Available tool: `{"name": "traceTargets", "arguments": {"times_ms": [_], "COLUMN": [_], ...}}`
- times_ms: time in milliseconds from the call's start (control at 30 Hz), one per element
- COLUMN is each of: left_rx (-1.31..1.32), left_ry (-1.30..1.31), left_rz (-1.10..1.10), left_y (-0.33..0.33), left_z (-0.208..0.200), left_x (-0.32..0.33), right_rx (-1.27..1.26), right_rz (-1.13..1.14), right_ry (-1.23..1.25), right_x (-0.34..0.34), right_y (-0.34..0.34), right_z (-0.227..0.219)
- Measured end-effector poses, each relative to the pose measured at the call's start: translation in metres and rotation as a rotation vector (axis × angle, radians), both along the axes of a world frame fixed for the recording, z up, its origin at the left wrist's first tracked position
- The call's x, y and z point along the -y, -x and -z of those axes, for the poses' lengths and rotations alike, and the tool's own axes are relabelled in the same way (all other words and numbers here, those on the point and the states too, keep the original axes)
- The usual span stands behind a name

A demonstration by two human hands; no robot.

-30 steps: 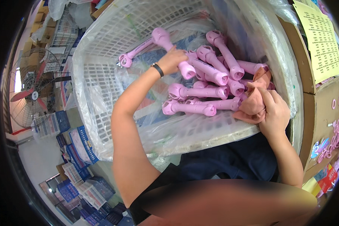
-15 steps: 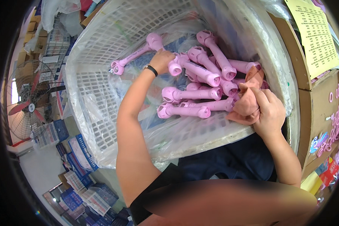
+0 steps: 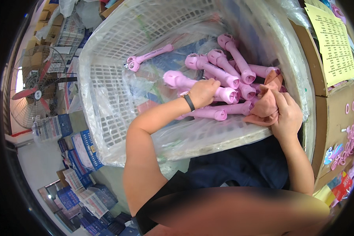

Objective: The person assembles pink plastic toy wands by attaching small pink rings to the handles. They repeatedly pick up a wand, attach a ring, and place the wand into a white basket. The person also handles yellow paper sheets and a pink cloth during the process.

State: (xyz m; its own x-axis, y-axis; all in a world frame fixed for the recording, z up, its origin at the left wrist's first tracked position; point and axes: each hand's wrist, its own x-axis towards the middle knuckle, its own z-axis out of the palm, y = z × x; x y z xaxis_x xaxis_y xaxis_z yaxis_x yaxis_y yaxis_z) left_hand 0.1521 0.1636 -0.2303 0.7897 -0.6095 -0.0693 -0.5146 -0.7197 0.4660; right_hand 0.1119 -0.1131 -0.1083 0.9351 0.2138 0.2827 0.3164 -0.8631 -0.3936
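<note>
My left hand [image 3: 204, 93], with a black band at the wrist, is closed round a pink plastic tube [image 3: 176, 80] with a wide head at its left end. This tube lies over other pink tubes in a white plastic basket [image 3: 124, 114] lined with clear plastic. At the basket's right side, my right hand [image 3: 288, 116] clutches a crumpled peach-coloured cloth [image 3: 266, 105] against the ends of the pile. Several more pink tubes [image 3: 235, 55] lie beyond my left hand. A single pink tube [image 3: 149, 56] rests apart at the far left inside the basket.
A cardboard box [image 3: 338, 114] with a yellow printed sheet [image 3: 332, 43] stands along the basket's right side; pink rings [image 3: 350, 137] lie there. A standing fan [image 3: 37, 88] is at the left. Stacked blue and white boxes [image 3: 82, 185] cover floor at lower left.
My left hand has moved right and nearer with a pink tube, from the basket's middle to over the pile. My right hand keeps its hold on the cloth. The view has shifted slightly.
</note>
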Motion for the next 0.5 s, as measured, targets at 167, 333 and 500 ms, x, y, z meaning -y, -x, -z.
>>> {"name": "traceTargets", "arguments": {"times_ms": [167, 333, 500], "left_rx": [-0.036, -0.160, 0.255], "left_ry": [0.243, 0.456, 0.561], "left_rz": [-0.038, -0.061, -0.132], "left_y": [-0.007, -0.009, -0.065], "left_z": [0.038, 0.047, 0.083], "left_x": [0.025, 0.017, -0.074], "right_rx": [-0.016, -0.018, -0.075], "right_rz": [0.000, -0.001, -0.027], "right_ry": [0.016, 0.005, 0.013], "right_x": [0.002, -0.001, -0.003], "right_y": [0.001, -0.002, -0.007], "right_z": [0.001, -0.001, -0.002]}}
